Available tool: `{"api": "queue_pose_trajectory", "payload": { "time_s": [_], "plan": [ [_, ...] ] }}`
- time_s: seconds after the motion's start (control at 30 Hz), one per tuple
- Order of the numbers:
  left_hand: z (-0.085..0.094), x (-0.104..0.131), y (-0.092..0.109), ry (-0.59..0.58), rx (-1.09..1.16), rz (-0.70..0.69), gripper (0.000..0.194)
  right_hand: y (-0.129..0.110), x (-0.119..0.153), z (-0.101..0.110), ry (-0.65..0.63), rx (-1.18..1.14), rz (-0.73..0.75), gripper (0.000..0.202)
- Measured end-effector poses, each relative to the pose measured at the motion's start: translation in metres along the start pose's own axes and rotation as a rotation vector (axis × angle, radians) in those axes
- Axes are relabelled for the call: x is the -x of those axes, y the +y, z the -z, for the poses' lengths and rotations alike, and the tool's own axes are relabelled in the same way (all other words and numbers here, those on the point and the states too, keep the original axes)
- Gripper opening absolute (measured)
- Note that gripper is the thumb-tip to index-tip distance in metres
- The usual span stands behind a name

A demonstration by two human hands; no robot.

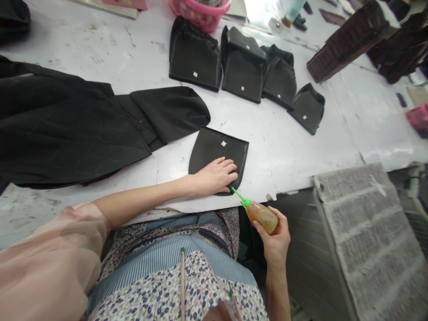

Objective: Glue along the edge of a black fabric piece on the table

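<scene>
A black pocket-shaped piece (210, 149) with a small white square lies near the table's front edge. Flat on its lower part rests my left hand (217, 177), fingers stretched out. My right hand (279, 232) grips a glue bottle (262, 216) with a green nozzle and amber contents. The bottle is tilted, its nozzle tip at the lower right edge of the black piece. A pale wet-looking line runs along the piece's right edge. Large black fabric pieces (67, 129) are spread to the left of my left hand.
Several similar black pieces (242, 76) stand in a row farther back. Behind them is a pink basket (200, 13). A dark stack (351, 38) leans at the back right. A grey cloth-covered board (371, 236) juts beside the white table (133, 49).
</scene>
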State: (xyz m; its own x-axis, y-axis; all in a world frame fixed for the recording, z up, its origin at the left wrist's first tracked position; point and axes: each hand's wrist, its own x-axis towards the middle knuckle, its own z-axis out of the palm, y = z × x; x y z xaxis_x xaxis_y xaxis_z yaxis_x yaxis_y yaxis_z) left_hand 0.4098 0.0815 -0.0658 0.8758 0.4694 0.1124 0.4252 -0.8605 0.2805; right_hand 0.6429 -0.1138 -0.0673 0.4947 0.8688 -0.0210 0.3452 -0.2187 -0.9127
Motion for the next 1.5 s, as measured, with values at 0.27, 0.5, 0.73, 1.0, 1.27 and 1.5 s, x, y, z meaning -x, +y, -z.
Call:
{"api": "queue_pose_trajectory", "payload": {
  "time_s": [0.27, 0.5, 0.73, 1.0, 1.27, 1.5],
  "plan": [
    [0.002, 0.0, 0.001, -0.005, 0.005, 0.002, 0.041, -0.006, 0.0, 0.007, -0.025, 0.091, 0.041, 0.061],
    [0.001, 0.0, 0.001, -0.004, 0.001, 0.003, 0.041, -0.009, 0.0, 0.01, -0.037, 0.106, 0.076, 0.06],
    [0.001, 0.0, 0.001, 0.001, -0.001, 0.003, 0.041, -0.012, 0.0, 0.01, -0.033, 0.12, 0.084, 0.059],
    [0.0, 0.001, 0.001, 0.008, -0.006, 0.003, 0.041, -0.013, 0.002, 0.011, -0.019, 0.129, 0.06, 0.06],
    [0.001, 0.0, 0.001, -0.011, -0.011, 0.009, 0.04, -0.014, 0.003, 0.009, 0.004, 0.1, 0.021, 0.062],
    [0.001, 0.0, 0.001, -0.005, -0.008, 0.006, 0.04, -0.013, 0.001, 0.008, -0.001, 0.096, -0.003, 0.066]
  ]
}}
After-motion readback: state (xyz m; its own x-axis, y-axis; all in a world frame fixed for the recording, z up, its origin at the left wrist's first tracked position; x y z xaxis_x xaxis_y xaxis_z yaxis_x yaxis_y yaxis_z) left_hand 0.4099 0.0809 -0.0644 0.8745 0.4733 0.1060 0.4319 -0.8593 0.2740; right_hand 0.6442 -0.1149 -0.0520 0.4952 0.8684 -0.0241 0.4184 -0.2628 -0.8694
